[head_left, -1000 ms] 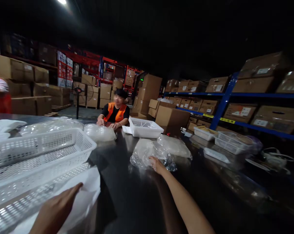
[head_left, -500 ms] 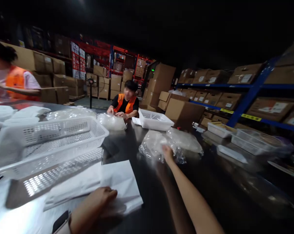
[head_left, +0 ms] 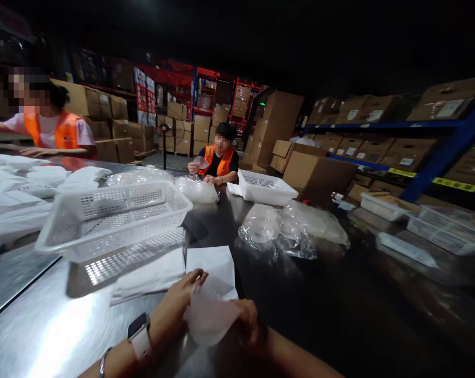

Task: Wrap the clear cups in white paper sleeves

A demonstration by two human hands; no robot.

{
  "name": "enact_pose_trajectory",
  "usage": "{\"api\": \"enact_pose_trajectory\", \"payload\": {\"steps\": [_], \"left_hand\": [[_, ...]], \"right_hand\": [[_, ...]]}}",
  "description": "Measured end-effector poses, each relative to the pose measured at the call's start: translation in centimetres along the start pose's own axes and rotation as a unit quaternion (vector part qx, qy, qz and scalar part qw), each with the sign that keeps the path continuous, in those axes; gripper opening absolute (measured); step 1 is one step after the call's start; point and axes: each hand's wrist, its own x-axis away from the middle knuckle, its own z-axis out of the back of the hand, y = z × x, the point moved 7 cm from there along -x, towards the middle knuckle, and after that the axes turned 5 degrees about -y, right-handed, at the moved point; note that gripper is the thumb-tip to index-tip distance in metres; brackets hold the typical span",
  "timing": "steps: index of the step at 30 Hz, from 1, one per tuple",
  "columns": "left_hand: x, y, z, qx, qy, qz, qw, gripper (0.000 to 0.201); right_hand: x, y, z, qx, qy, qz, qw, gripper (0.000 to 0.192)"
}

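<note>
Both hands meet at 6 o'clock: left hand (head_left: 178, 304) and right hand (head_left: 247, 320) pinch a translucent white bag (head_left: 209, 315) between them. White paper sheets (head_left: 212, 260) lie just beyond at 12 o'clock, a white mesh basket (head_left: 115, 218) at 10 o'clock.

The right hand (head_left: 247, 320) has come back from the clear bag pile (head_left: 279, 231) out on the desk (head_left: 44, 336) and now meets the left hand (head_left: 178, 304) on a small translucent pouch (head_left: 209, 317).

Glossy brushed-metal worktop (head_left: 44, 325); perforated white plastic basket (head_left: 115, 218), matt; crinkled clear plastic bags (head_left: 285, 231), shiny; flat white paper sheets (head_left: 158, 273), matt.
</note>
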Motion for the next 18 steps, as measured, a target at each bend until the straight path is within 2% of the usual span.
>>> {"api": "enact_pose_trajectory", "payload": {"steps": [2,4,7,11,14,16,18], "left_hand": [[-0.1,0.1,0.3,0.072,0.025,-0.017,0.997,0.061],[-0.2,0.1,0.2,0.120,0.033,-0.022,0.992,0.069],[0.1,-0.7,-0.7,0.133,0.052,-0.010,0.990,0.073],[0.8,-3.0,-2.7,0.040,0.076,0.041,0.995,0.095],[0.9,-3.0,-3.4,-0.043,0.071,0.030,0.996,0.093],[0.8,-1.7,-3.1,-0.083,0.079,-0.011,0.993,0.081],[1.0,0.2,-2.4,-0.111,0.097,-0.052,0.988,0.070]], "right_hand": [[-1.3,-1.3,0.5,-0.009,-0.008,0.093,0.996,0.062],[-2.1,-2.1,1.9,0.020,0.015,0.178,0.984,0.051],[-2.7,-2.4,2.6,0.172,0.026,0.240,0.955,0.037],[-3.6,-2.0,0.0,0.389,0.006,0.234,0.891,0.030],[-4.7,-1.3,-2.3,0.488,0.020,0.197,0.850,0.025],[-5.6,-0.3,-3.6,0.520,0.017,0.140,0.842,0.023],[-6.5,1.3,-4.8,0.512,-0.029,0.047,0.857,0.019]]}}
